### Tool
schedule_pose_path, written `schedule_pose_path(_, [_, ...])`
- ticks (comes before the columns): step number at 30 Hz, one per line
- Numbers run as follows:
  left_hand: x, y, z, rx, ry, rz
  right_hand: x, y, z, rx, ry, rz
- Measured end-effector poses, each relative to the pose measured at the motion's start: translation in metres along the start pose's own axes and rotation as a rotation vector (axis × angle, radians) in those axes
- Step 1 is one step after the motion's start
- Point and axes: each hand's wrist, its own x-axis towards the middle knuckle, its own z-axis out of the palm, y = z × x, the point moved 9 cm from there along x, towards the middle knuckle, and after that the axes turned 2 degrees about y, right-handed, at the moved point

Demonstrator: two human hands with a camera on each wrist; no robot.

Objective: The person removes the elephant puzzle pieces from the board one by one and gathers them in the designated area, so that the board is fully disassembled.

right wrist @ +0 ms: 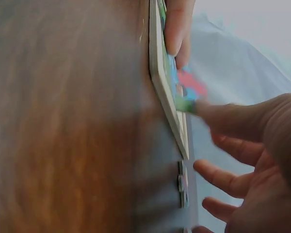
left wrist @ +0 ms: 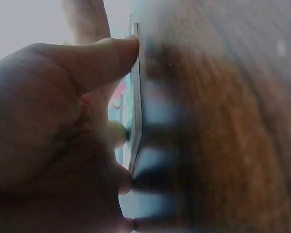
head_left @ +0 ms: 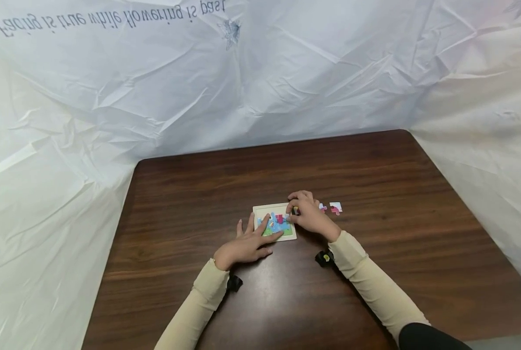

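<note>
A small jigsaw puzzle board [head_left: 261, 209] with a pale frame lies on the table, part of its blue, green and pink picture filled in. My left hand [head_left: 245, 247] rests on its left and near side with fingers spread. In the left wrist view the thumb touches the board's edge [left wrist: 137, 107]. Over the right side of the board, my right hand [head_left: 312, 217] pinches a puzzle piece [right wrist: 191, 83] with pink and green on it. That piece stands tilted above the board in the right wrist view; the hand mostly hides it from the head camera.
Loose puzzle pieces [head_left: 336, 208] lie on the dark wooden table [head_left: 374, 180] just right of the board, one partly behind the right hand. White sheeting [head_left: 286, 87] hangs behind the table and at both sides. Each wrist carries a black camera [head_left: 324, 258].
</note>
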Motion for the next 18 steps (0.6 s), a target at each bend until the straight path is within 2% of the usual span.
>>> schedule_pose_path(8, [0.004,-0.001,0.001,-0.007,0.001,-0.016,-0.002,-0.006,-0.010,0.137,-0.017,-0.050])
schedule_pose_path(14, [0.005,0.001,0.001,-0.034,-0.017,-0.031,-0.008,-0.001,-0.031,0.240,0.025,-0.057])
schedule_pose_path(18, [0.003,0.001,-0.003,-0.039,-0.013,-0.054,-0.016,0.014,-0.046,0.267,0.046,-0.001])
